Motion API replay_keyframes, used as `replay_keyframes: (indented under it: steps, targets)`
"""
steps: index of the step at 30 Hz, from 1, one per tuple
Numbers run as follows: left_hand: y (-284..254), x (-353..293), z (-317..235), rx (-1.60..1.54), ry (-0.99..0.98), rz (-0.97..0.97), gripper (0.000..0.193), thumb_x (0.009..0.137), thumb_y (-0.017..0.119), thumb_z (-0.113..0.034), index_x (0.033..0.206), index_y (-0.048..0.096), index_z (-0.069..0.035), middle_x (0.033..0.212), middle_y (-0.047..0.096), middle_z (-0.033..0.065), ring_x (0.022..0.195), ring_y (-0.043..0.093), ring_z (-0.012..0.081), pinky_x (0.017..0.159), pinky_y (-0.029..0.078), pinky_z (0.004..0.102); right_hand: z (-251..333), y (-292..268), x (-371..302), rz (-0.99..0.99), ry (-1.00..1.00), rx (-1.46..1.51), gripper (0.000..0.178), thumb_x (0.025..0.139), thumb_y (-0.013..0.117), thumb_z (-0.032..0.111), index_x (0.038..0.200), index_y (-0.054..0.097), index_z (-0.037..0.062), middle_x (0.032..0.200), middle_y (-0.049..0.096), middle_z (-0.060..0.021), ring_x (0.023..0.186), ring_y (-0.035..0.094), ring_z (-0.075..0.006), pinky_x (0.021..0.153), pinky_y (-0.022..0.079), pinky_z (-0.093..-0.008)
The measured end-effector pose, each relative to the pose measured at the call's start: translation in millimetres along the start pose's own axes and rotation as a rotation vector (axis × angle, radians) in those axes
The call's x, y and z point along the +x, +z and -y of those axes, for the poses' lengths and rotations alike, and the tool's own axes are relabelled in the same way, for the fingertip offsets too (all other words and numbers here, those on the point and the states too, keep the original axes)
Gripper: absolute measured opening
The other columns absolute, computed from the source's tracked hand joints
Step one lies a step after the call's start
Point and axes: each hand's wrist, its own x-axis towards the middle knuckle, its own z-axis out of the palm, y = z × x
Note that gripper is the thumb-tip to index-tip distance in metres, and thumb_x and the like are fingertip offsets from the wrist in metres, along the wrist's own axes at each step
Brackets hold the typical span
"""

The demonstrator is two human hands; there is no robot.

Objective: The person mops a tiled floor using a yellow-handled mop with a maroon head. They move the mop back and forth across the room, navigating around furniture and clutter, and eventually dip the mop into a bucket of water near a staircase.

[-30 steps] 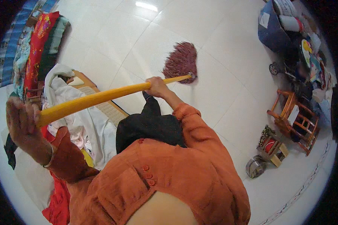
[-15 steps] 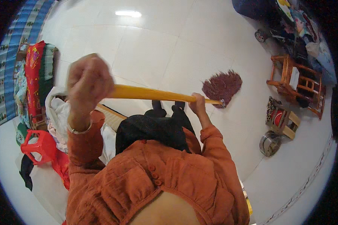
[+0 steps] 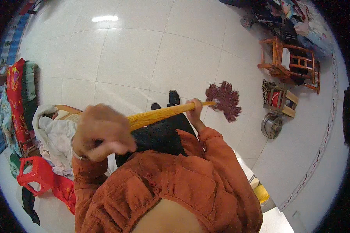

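Observation:
A mop with a yellow wooden handle [image 3: 159, 115] slants across in front of my body. Its dark red shaggy head [image 3: 224, 101] rests on the pale tiled floor [image 3: 124, 58], ahead and to the right. Near the handle's upper end, my left hand [image 3: 103, 132] is closed round it, raised close to the camera and a little blurred. Farther down, my right hand [image 3: 195, 110] grips the same handle not far above the mop head. Both forearms are in orange-brown sleeves. My dark shoes [image 3: 174, 98] stand just left of the mop head.
At the left are a red plastic stool [image 3: 37, 174], white cloth [image 3: 56, 136] and red and green bundled fabric [image 3: 17, 97]. To the right stand a wooden chair [image 3: 276, 58], a small wooden stool [image 3: 287, 103] and a round metal pan [image 3: 271, 125] by the wall.
My left hand has come lower and nearer my body, so the handle tilts the other way. The mop head's strands have spread differently. The whole view has shifted, and my feet have changed place.

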Motion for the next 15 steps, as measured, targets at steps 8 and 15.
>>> replay_keyframes:
  steps: [8, 15]
  targets:
    - [-33.5, -94.0, -76.8, 0.187, 0.283, 0.066, 0.025, 0.084, 0.060, -0.019, 0.071, 0.060, 0.003, 0.052, 0.057, 0.0059, 0.038, 0.051, 0.0129, 0.039, 0.043, 0.0249, 85.6, 95.7, 15.4, 0.027, -0.062, 0.055, 0.021, 0.068, 0.062, 0.007, 0.063, 0.042, 0.0080, 0.060, 0.044, -0.0095, 0.059, 0.046, -0.0307, 0.058, 0.035, -0.0406]
    - [-19.5, -166.9, -142.4, 0.400, 0.139, -0.029, 0.024, 0.085, 0.058, -0.020, 0.072, 0.059, -0.001, 0.046, 0.052, 0.0010, 0.036, 0.049, 0.0085, 0.039, 0.043, 0.0213, 151.3, 161.7, 3.5, 0.302, -0.140, 0.254, 0.017, 0.067, 0.063, 0.011, 0.063, 0.047, 0.0070, 0.063, 0.049, -0.0100, 0.065, 0.049, -0.0305, 0.062, 0.036, -0.0402]
